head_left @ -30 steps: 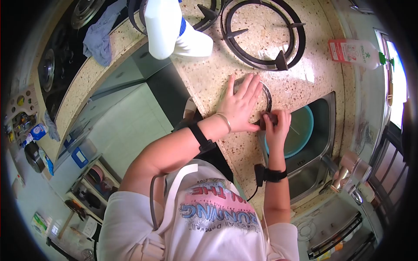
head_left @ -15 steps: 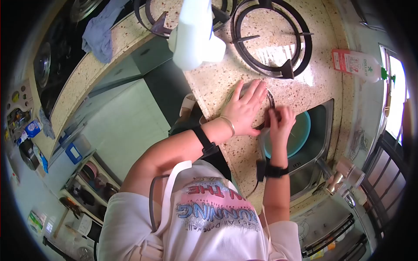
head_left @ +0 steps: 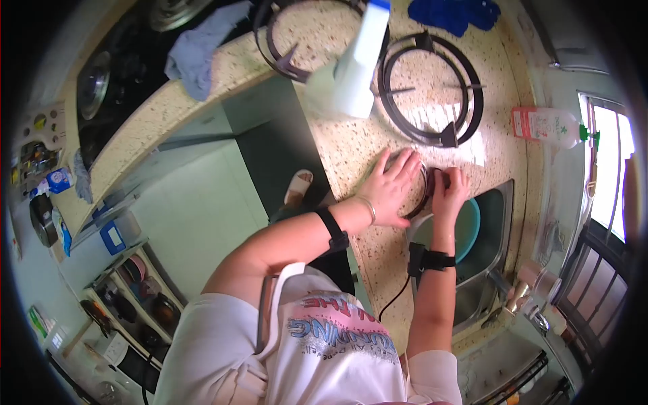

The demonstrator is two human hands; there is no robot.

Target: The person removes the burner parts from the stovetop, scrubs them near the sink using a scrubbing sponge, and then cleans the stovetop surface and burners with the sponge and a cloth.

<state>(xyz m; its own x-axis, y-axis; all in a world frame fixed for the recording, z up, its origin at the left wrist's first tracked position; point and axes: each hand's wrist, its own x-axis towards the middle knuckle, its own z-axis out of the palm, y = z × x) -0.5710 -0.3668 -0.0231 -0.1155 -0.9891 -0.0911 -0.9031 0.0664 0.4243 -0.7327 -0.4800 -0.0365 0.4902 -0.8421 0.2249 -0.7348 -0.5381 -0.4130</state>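
Mostly, the round thing (head_left: 426, 194) is hidden under my left grip (head_left: 388, 192), which rests open and flat on it; I see only its thin dark rim. It lies on the counter (head_left: 378, 260), left of the sink (head_left: 503, 216). My right grip (head_left: 449, 201) pinches a small dark piece (head_left: 437, 179) at its right side. Farther are a black ring (head_left: 448, 137) and a blurred white bottle (head_left: 358, 71).

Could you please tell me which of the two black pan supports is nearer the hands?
The pan support on the picture's right, just beyond the left hand; the other support lies farther off, partly behind the white bottle.
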